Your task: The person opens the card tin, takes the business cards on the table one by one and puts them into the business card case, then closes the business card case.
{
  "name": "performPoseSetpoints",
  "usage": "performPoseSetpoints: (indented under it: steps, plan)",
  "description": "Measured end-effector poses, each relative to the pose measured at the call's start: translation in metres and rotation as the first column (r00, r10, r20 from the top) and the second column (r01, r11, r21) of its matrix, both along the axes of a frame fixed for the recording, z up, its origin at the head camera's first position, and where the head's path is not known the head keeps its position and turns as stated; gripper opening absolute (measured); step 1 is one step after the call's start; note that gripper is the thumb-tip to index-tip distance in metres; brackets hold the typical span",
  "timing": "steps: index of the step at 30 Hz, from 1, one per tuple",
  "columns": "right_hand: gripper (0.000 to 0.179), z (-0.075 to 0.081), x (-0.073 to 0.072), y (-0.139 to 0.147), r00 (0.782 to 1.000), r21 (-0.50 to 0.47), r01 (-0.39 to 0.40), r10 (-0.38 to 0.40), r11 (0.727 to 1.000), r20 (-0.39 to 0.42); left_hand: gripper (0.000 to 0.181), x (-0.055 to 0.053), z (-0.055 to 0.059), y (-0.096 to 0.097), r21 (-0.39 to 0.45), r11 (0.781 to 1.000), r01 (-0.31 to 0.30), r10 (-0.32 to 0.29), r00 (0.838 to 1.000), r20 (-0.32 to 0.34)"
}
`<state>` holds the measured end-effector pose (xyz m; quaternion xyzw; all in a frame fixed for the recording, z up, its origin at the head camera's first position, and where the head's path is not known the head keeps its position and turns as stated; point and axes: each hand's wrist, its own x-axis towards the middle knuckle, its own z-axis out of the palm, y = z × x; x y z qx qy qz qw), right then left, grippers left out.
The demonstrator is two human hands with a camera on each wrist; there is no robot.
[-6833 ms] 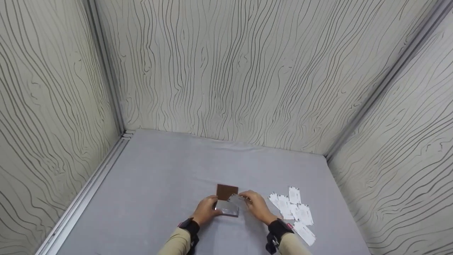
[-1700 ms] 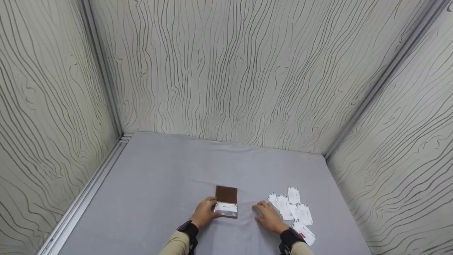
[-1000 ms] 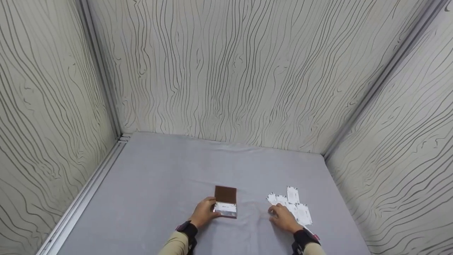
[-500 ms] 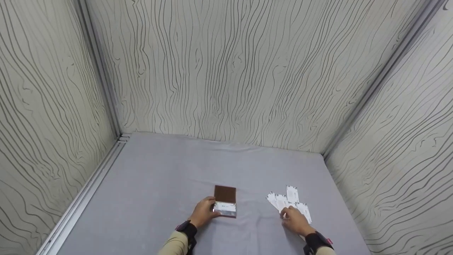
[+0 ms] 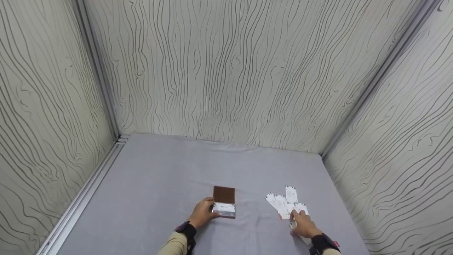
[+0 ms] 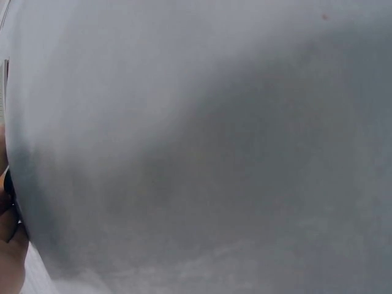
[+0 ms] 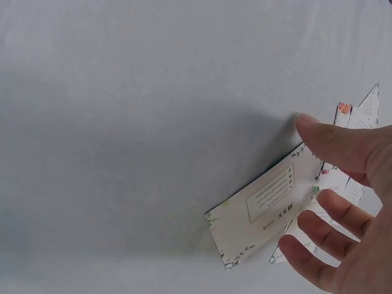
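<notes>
A brown card holder (image 5: 224,194) lies unfolded on the cloth in the head view, with a white card (image 5: 225,206) in its near half. My left hand (image 5: 202,212) grips its left edge, thumb at the near corner. To the right, my right hand (image 5: 303,225) is over the near side of a group of overlapping white business cards (image 5: 279,203). Beneath it, the nearest card (image 7: 257,211) shows its printed face in the right wrist view. The right thumb is spread away from the bent fingers, nothing pinched between them. The left wrist view catches only a sliver of the left hand (image 6: 11,257).
Grey cloth (image 5: 170,170) covers the table, with small wrinkles between holder and cards. Wood-grain patterned panels (image 5: 226,71) stand behind and on both sides. A metal rail (image 5: 85,191) runs along the left table edge.
Earlier, my right hand held a card over the holder; that card now sits in it. The right hand has moved right, over the loose cards. My left hand stays at the holder.
</notes>
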<state>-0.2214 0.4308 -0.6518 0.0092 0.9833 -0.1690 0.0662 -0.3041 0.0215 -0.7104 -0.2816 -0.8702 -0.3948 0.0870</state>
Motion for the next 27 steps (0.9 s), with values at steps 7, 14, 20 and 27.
performPoseSetpoints:
  steps: [7, 14, 20, 27]
  plan:
    - [0.047, 0.003, 0.003, 0.001, 1.000, 0.045, -0.005, 0.004, 0.999, 0.027, 0.042, -0.002, -0.002, 0.001, -0.040, 0.999, -0.013, 0.013, 1.000, 0.003]
    - [0.046, 0.003, 0.003, 0.007, 0.999, 0.069, 0.012, -0.015, 0.998, 0.049, 0.040, -0.002, -0.004, 0.001, -0.034, 0.999, -0.009, 0.008, 1.000, -0.012]
    - [0.047, 0.000, 0.002, 0.011, 0.998, 0.080, 0.029, -0.033, 0.996, 0.052, 0.042, -0.002, -0.005, 0.000, -0.023, 1.000, 0.001, -0.002, 0.999, -0.041]
    - [0.048, -0.002, 0.001, 0.011, 1.000, 0.080, 0.016, -0.018, 0.997, 0.025, 0.040, -0.002, -0.005, -0.001, -0.013, 1.000, 0.004, -0.005, 0.999, -0.038]
